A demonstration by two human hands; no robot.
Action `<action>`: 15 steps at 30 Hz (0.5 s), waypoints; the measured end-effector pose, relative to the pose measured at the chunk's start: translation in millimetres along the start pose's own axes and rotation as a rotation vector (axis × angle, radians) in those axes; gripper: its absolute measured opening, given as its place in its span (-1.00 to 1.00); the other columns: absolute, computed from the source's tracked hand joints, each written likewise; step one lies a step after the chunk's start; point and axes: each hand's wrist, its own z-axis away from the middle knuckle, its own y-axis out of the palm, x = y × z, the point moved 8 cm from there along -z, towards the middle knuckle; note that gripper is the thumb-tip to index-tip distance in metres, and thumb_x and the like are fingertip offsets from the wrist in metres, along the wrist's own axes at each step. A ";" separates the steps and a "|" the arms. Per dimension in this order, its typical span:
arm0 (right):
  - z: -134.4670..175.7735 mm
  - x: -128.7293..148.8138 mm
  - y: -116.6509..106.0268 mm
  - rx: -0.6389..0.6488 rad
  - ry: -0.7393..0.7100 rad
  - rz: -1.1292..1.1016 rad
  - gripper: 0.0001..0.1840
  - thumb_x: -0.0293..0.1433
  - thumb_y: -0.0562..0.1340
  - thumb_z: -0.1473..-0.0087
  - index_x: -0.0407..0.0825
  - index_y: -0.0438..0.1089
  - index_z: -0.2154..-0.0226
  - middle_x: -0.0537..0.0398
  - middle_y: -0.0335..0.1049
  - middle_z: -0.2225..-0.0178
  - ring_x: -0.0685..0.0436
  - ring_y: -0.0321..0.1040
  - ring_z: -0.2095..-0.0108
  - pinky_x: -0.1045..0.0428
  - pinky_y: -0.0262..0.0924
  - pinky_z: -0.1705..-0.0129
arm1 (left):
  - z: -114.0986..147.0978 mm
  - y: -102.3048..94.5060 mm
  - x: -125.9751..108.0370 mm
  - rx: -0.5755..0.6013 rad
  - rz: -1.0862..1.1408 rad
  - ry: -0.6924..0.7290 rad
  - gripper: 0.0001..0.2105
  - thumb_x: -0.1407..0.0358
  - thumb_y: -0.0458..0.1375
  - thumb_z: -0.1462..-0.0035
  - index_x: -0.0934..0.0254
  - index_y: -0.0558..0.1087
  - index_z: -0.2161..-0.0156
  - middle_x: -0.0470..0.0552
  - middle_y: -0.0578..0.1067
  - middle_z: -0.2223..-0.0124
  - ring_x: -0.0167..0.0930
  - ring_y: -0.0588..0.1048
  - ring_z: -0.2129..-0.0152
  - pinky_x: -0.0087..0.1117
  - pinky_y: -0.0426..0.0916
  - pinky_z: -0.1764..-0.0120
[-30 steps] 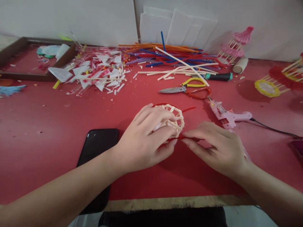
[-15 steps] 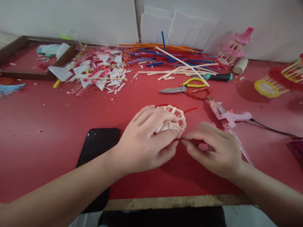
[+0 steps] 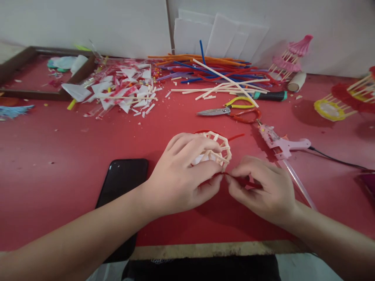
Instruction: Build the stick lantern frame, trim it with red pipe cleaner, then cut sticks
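Your left hand grasps the round pale-stick frame under its fingers; your right hand pinches a red pipe cleaner just beside the left fingertips. Beyond your right hand lies a pink glue gun; left of your left hand, a smartphone.

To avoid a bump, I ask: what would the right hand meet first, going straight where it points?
Probably the left hand, close in front of the right hand; exact depth is unclear.
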 end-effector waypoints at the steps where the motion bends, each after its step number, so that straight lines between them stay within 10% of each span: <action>1: 0.1 0.2 -0.1 -0.001 -0.002 0.001 -0.86 -0.54 0.23 -0.02 0.01 0.30 0.46 0.23 0.37 0.57 0.10 0.24 0.58 0.17 0.11 0.56 | -0.4 0.2 0.1 -0.002 0.000 0.000 -0.93 0.38 0.22 -0.08 0.21 0.53 0.29 0.05 0.54 0.08 -0.25 0.50 0.12 -0.09 0.40 0.03; 15: 9.7 0.7 4.3 0.095 0.086 -0.057 -0.90 -0.50 0.21 -0.06 0.00 0.26 0.37 0.27 0.37 0.58 0.14 0.24 0.64 0.21 0.16 0.55 | -1.4 -0.8 1.1 -0.009 0.013 -0.024 -0.95 0.39 0.22 -0.10 0.21 0.52 0.32 0.05 0.55 0.09 -0.24 0.52 0.12 -0.07 0.40 0.06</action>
